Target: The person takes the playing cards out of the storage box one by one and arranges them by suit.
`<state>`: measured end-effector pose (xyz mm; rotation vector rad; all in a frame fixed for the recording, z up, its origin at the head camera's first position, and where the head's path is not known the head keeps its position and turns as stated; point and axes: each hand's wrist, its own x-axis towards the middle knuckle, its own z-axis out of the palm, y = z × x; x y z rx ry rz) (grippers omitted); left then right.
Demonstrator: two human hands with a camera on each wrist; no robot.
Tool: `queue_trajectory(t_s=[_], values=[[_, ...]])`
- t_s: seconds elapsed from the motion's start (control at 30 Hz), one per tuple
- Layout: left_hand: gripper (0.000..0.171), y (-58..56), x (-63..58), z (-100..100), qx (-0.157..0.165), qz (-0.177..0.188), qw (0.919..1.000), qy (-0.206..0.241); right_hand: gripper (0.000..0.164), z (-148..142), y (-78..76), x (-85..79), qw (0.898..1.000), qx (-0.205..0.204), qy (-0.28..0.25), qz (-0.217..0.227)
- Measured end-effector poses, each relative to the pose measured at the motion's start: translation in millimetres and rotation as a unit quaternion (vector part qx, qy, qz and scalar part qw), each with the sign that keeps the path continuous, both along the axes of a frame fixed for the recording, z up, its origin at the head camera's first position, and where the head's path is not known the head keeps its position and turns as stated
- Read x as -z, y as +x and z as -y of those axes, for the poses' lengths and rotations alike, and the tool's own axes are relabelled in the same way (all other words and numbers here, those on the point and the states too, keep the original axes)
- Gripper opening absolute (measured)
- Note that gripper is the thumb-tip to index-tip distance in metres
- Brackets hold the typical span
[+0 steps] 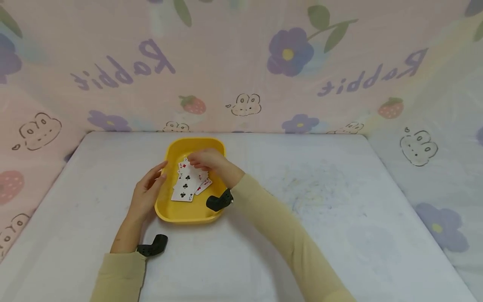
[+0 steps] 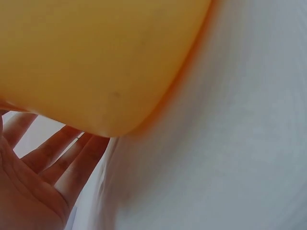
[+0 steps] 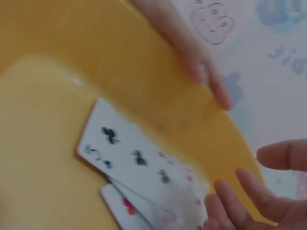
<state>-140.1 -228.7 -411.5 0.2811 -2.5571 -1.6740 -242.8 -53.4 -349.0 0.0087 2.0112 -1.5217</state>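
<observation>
Several cards (image 1: 184,185) outside left-wrist view

We note soft, even light in the head view, with a faint shadow beside the right sleeve (image 1: 286,226). The left wrist view is dimmer; in the right, we see blurred cards (image 3: 136,160) and a glint on the tray (image 3: 38,124).

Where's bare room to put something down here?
On the white table, right of the beige right sleeve, and between the left hand and table's left edge. Crowded: the rounded yellow plastic tray, with right hand over white playing cards.
</observation>
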Motion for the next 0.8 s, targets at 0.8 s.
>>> queue_trajectory(t_s=[0.8], values=[[0.047,1.0,2.1,0.5,0.009,-0.013,0.9999,0.0,0.065,26.3,16.8,27.6,0.947,-0.115,0.273,-0.123]])
